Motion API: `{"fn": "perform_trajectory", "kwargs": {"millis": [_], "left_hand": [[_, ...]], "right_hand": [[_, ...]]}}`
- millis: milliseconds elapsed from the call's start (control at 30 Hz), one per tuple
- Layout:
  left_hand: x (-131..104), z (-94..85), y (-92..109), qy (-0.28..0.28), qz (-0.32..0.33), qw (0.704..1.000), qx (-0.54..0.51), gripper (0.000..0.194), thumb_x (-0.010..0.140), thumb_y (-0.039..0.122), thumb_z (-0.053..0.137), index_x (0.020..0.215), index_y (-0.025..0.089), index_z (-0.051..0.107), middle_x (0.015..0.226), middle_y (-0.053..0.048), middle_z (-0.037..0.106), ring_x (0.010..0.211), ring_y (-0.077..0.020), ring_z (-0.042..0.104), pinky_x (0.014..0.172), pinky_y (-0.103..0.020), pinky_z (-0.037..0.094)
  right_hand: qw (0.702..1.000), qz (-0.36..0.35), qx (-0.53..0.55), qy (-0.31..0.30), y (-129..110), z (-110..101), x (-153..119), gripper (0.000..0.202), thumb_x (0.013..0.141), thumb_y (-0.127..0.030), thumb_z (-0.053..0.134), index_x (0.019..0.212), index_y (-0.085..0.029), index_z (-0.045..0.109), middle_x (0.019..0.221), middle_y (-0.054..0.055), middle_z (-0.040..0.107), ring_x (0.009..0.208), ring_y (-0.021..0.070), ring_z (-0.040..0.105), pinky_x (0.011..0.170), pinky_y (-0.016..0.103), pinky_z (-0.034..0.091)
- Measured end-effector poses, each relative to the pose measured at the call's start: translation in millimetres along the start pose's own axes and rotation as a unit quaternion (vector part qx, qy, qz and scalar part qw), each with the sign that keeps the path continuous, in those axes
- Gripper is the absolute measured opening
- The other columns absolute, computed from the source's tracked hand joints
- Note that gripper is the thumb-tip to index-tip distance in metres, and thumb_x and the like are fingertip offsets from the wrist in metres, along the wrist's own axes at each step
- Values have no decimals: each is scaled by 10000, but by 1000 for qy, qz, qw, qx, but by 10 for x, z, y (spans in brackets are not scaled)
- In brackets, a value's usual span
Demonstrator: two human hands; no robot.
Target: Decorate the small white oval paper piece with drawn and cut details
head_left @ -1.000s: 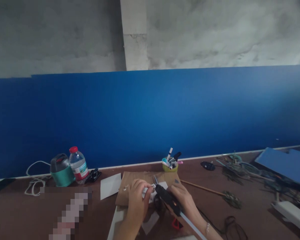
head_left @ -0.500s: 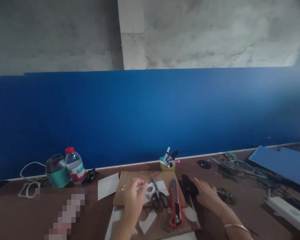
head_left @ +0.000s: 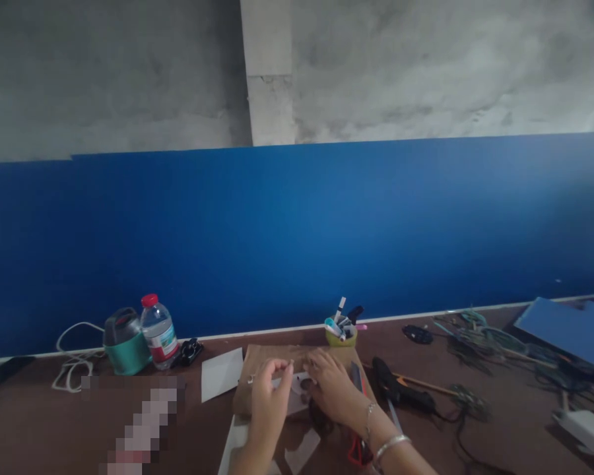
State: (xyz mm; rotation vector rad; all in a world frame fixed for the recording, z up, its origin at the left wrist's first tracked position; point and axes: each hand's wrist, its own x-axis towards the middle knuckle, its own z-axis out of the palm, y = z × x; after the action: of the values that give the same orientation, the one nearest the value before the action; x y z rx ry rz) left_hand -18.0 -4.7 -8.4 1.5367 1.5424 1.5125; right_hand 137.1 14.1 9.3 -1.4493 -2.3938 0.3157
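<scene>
My left hand (head_left: 272, 392) is held over the cardboard (head_left: 257, 363), thumb and forefinger pinched around a tiny pale piece too small to name. Close by on the right, my right hand (head_left: 335, 386) hangs low over a white paper piece (head_left: 297, 399), fingers bent but apart. It hides most of the scissors and part of a red utility knife (head_left: 357, 448). A paper scrap (head_left: 301, 450) lies nearer to me. To the right of that hand rests a black hot glue gun (head_left: 403, 389) with an orange trigger and a cord.
Behind the cardboard stands a green cup of pens (head_left: 340, 338). On the left are a water bottle (head_left: 159, 335), a teal container (head_left: 127, 353), and a white sheet (head_left: 222, 375). Tangled cords (head_left: 495, 343), a blue board (head_left: 569, 330) and a white power strip (head_left: 587, 429) lie at right.
My right hand has left the black glue gun and moved left over the paper and scissors. My left hand keeps its pinch in about the same place.
</scene>
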Motion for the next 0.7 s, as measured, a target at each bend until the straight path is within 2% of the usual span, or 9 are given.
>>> {"fn": "perform_trajectory", "kwargs": {"millis": [67, 133, 233, 300, 367, 467, 600, 633, 700], "left_hand": [[8, -2, 4, 4, -23, 1000, -11, 321, 747, 487, 549, 757, 179, 641, 762, -72, 676, 778, -244, 610, 669, -301, 444], [16, -9, 21, 15, -41, 999, -22, 358, 715, 527, 565, 749, 180, 645, 718, -65, 666, 743, -242, 606, 637, -295, 441], [28, -38, 73, 20, -58, 997, -42, 389, 672, 562, 585, 705, 178, 641, 655, -47, 643, 686, -228, 593, 616, -287, 433], [35, -64, 116, 11, -71, 995, -62, 387, 661, 560, 592, 687, 176, 636, 636, -38, 630, 660, -215, 580, 609, -278, 421], [38, -82, 153, -1, -88, 992, -85, 361, 653, 537, 603, 667, 177, 625, 614, -24, 610, 630, -197, 561, 597, -264, 405], [32, -72, 181, -32, -135, 984, -110, 283, 645, 462, 615, 627, 180, 591, 540, 14, 539, 561, -159, 503, 551, -240, 363], [22, -22, 182, -92, -186, 963, -170, 221, 631, 386, 601, 587, 183, 527, 503, 43, 473, 511, -124, 433, 516, -225, 322], [22, -15, 183, -100, -185, 961, -178, 221, 623, 381, 604, 577, 183, 517, 507, 42, 474, 516, -122, 429, 523, -226, 321], [26, -15, 196, -107, -181, 961, -178, 224, 611, 378, 610, 565, 180, 517, 517, 38, 481, 536, -124, 430, 543, -229, 322]], "right_hand": [[999, 20, 26, 0, 15, 114, 24, 375, 764, -203, 493, 1113, -212, 629, 1323, 106, 493, 1289, 304, 318, 1045, 452, 190], [995, 32, 95, 31, 51, 146, 30, 363, 685, -173, 559, 1025, -228, 672, 1290, 93, 526, 1275, 314, 333, 1047, 457, 174], [963, 65, 249, 82, 93, 81, 56, 210, 575, -144, 620, 755, -206, 707, 997, 85, 674, 1061, 307, 521, 944, 409, 318], [939, 91, 320, 91, 109, 12, 89, 64, 598, -197, 619, 626, -181, 674, 743, 69, 691, 819, 263, 604, 791, 355, 413], [922, 105, 360, 98, 114, -51, 119, 156, 673, -292, 583, 645, -160, 662, 655, 62, 677, 691, 223, 611, 678, 309, 440], [887, 124, 424, 135, 82, -129, 128, 295, 739, -411, 536, 746, -140, 652, 705, 63, 681, 681, 190, 604, 628, 264, 438], [801, 135, 563, 151, -47, -221, 82, 277, 670, -426, 642, 688, -150, 628, 665, 32, 658, 641, 157, 564, 607, 239, 406], [786, 135, 585, 150, -85, -242, 69, 267, 647, -414, 669, 671, -152, 624, 654, 26, 653, 635, 153, 556, 612, 239, 402], [777, 139, 596, 148, -150, -277, 47, 257, 624, -402, 691, 652, -156, 622, 636, 16, 643, 628, 149, 545, 622, 240, 395]]}}
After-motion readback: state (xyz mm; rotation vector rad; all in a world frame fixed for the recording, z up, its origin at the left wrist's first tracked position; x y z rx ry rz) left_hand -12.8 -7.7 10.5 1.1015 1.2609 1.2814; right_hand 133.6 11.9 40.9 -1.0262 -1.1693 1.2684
